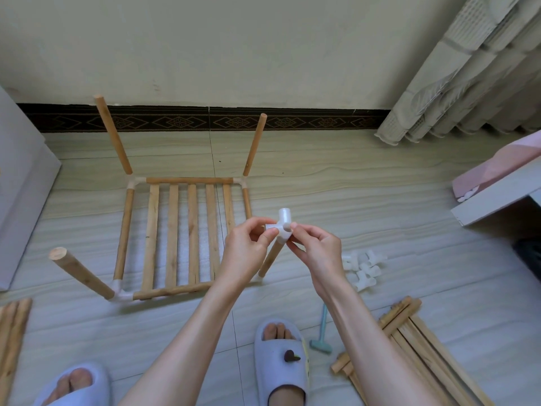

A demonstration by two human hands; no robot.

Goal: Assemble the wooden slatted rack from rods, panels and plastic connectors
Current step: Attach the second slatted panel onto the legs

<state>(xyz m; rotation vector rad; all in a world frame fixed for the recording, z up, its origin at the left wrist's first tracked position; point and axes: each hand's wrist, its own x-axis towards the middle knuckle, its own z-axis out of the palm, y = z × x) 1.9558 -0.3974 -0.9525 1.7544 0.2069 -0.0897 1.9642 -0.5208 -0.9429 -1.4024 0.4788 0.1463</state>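
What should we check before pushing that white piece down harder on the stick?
1. Both hands on the piece: left hand and right hand pinch the white connector. Ok.
2. Connector on the rod: it sits on top of the near right upright rod. Ok; how deep, cannot tell.
3. Rod's bottom joint: hidden behind the left wrist. Cannot tell.
4. Other three upright rods: standing in their corner connectors, for example the near left rod. Ok.
5. Their tops: bare, no connectors. Not ok yet.
6. Spare connectors: a pile lies on the floor by the right hand. Ok.
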